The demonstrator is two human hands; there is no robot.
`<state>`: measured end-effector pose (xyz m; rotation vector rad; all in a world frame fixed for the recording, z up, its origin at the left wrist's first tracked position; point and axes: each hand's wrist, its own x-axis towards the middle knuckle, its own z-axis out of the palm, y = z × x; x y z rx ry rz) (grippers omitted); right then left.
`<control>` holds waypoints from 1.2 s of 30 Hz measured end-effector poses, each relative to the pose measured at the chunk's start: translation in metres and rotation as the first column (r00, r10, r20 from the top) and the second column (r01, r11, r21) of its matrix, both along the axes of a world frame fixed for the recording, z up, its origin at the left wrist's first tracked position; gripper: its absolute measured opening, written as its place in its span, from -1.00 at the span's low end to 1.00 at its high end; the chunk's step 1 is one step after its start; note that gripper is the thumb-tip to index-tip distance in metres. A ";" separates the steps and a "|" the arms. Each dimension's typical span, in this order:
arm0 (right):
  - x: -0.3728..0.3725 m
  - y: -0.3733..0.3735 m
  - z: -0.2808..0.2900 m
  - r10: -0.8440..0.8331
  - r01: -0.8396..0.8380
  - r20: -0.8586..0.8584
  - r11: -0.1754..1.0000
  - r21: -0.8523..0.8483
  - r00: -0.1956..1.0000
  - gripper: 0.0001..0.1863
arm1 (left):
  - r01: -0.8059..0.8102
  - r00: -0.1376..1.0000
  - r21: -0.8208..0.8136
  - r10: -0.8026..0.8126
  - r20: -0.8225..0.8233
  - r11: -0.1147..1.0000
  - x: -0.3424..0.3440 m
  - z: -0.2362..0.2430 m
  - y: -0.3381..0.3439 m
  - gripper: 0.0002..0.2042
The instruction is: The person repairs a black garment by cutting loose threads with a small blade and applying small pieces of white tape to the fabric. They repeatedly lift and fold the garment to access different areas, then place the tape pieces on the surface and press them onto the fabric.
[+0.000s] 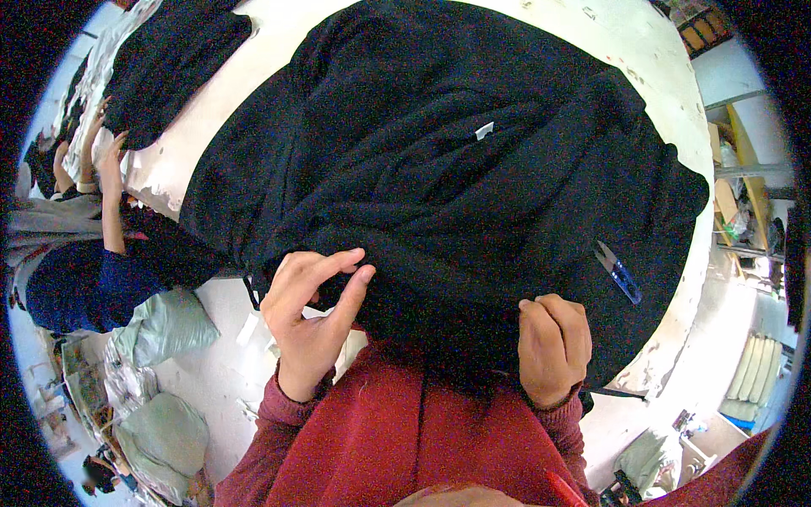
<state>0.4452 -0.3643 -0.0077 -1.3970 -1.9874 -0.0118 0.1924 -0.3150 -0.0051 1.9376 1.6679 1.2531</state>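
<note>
A large black garment (473,194) lies rumpled across the table in front of me, its near edge drooping toward my lap. At that edge my left hand (308,308) pinches the dark cloth, thumb and forefinger tips close together. Farther right, my right hand (553,346) is closed with its fingers curled round the same edge; the cloth inside the grip is mostly hidden. Blue-handled thread snips (621,275) rest on the fabric, beyond and to the right of my right hand. A small white label (484,130) shows among the folds.
The pale, worn table (667,93) curves around the garment. At the left, a co-worker in dark blue (80,283) reaches toward another black cloth (182,68). Stuffed sacks (169,325) stand on the floor there; shelving (748,173) lines the right side.
</note>
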 end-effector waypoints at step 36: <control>-0.003 -0.011 0.011 -0.032 0.016 0.253 0.998 0.067 0.967 -0.57 | 0.070 0.997 -0.116 -0.068 0.025 0.991 -0.011 0.016 -0.011 -0.76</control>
